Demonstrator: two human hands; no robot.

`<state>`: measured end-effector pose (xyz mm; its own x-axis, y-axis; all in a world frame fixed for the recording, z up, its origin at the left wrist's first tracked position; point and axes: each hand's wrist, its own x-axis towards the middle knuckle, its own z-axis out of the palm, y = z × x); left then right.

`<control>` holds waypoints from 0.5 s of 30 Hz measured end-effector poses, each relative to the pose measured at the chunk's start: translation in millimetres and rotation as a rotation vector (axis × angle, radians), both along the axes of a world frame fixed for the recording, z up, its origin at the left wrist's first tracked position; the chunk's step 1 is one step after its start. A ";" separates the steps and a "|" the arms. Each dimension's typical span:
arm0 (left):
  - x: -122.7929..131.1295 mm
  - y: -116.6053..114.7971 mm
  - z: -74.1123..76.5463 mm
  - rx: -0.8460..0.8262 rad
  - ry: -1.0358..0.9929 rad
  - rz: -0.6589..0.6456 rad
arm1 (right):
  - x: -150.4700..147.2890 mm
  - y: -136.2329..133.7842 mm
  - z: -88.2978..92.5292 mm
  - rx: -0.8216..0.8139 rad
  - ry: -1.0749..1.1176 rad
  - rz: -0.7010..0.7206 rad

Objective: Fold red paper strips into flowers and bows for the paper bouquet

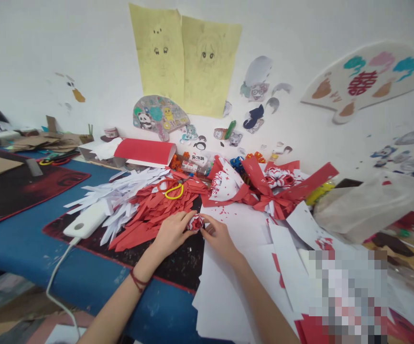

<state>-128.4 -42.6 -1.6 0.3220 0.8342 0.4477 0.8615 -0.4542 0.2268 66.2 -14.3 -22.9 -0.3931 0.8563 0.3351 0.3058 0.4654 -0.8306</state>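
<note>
A small red and white paper flower (195, 222) is pinched between both hands, above the edge where the black mat meets the white paper sheets (228, 277). My left hand (173, 231) grips it from the left, thumb and fingers closed. From the right, my right hand (219, 234) holds its other side with bent fingertips. Just beyond the left hand lies a heap of red paper strips (146, 210), with scissors with yellow and orange handles (174, 190) on top. White paper strips (110, 191) spread to its left.
Two red and white paper bouquets (224, 184) stand behind the hands. A white power bank (85, 222) with a cable lies at the left. A translucent plastic bag (364, 205) sits at the right. The wall (95, 62) rises behind the table.
</note>
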 end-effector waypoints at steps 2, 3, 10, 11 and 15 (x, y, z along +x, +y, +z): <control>0.1 -0.2 0.8 0.001 0.010 0.001 | 0.0 -0.3 0.6 -0.001 -0.005 -0.001; 0.3 -0.4 1.4 -0.002 0.017 0.002 | 0.1 -0.7 1.2 -0.004 -0.003 0.001; 2.0 -1.0 3.3 -0.016 0.019 0.011 | 1.6 -3.1 6.9 -0.018 0.026 -0.003; 1.9 -0.5 2.6 -0.013 0.010 0.008 | 1.9 -3.1 7.5 -0.021 0.041 -0.008; 0.5 2.7 -2.8 0.012 -0.032 -0.006 | 2.9 -3.8 11.2 -0.064 0.124 -0.023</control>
